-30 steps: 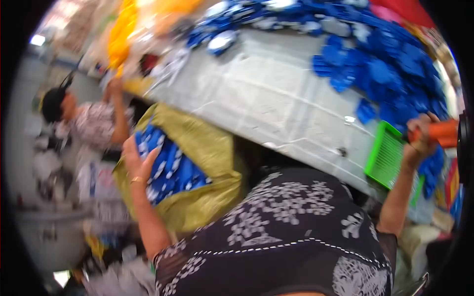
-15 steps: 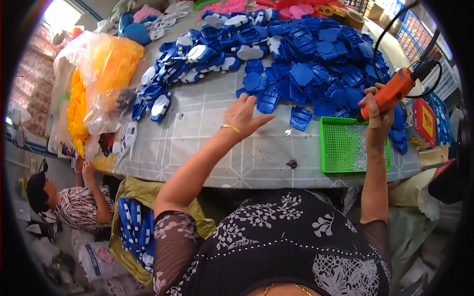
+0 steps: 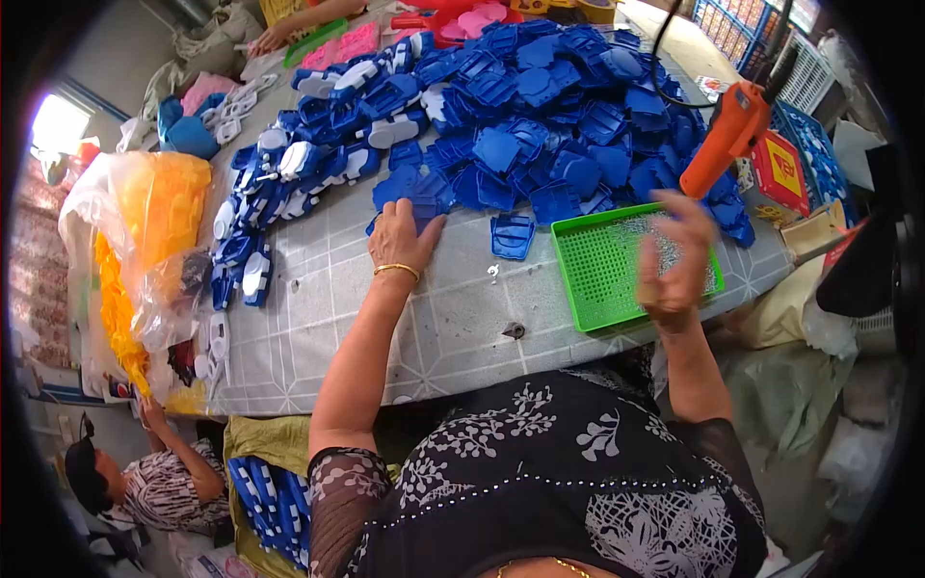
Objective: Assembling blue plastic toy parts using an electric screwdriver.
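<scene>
My left hand (image 3: 397, 239), with a gold bangle at the wrist, lies on the near left edge of a heap of blue plastic plates (image 3: 578, 120). Its fingertips touch plates that look slightly blurred, and the thumb is spread away from the fingers. Over the green perforated basket (image 3: 576, 252) of small metal screws (image 3: 631, 241), my right hand (image 3: 677, 255) is smeared by motion. A gap shows between its thumb and curved fingers, and I see nothing held there. Just beyond it, an orange electric screwdriver (image 3: 727, 140) hangs from its black cord, apart from the hand.
Blue-and-white assembled pieces (image 3: 289, 164) lie in a band left of the heap. Yellow parts in a clear bag (image 3: 173, 212) stand at the left. One blue plate (image 3: 512, 236) and a dark small piece (image 3: 515, 330) lie nearer. Another person (image 3: 159, 482) sits at lower left.
My right hand has let go of the electric screwdriver and come down over the basket. My left hand has come down onto the blue plates. The view has shifted.
</scene>
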The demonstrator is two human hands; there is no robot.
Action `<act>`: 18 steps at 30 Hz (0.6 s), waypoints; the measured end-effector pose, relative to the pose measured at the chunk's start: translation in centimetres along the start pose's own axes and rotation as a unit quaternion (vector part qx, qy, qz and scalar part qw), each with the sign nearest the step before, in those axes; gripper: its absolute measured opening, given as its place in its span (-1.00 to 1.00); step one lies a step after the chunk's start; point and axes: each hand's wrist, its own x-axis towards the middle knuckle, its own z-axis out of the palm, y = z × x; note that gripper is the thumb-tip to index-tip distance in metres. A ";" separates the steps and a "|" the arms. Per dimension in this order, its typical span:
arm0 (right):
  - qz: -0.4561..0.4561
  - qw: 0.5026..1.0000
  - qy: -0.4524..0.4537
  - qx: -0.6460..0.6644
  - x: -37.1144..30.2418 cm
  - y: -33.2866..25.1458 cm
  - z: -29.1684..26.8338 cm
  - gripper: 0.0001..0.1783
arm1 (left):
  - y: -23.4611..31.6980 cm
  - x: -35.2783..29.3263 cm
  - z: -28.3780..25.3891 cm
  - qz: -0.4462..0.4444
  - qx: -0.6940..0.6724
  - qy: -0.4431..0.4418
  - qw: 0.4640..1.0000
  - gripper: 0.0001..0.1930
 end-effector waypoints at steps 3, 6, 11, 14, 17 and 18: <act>0.019 0.986 -0.164 -0.010 1.4 0.8 4.2 -0.48 | -0.9 0.4 0.9 0.007 0.003 0.073 0.997 -0.50; 0.202 0.939 -0.264 -0.083 0.5 4.5 9.7 -0.20 | -0.7 0.3 1.5 0.008 -0.020 0.103 0.994 -0.50; 0.179 0.873 -0.441 -0.106 0.8 1.6 14.2 -0.05 | -1.4 -0.3 1.1 -0.016 -0.071 0.107 0.992 -0.51; 0.160 0.837 -0.500 -0.153 3.9 -1.6 13.3 -0.18 | -1.0 -0.6 0.3 0.036 -0.133 0.093 0.986 -0.50; 0.056 0.904 -0.403 -0.134 5.4 -3.0 15.3 -0.50 | -0.3 -0.4 -0.9 0.112 -0.192 0.018 0.975 -0.35; 0.023 0.925 -0.366 -0.096 6.2 -3.6 16.7 -0.55 | -0.7 -0.4 -0.7 0.132 -0.204 0.028 0.970 -0.31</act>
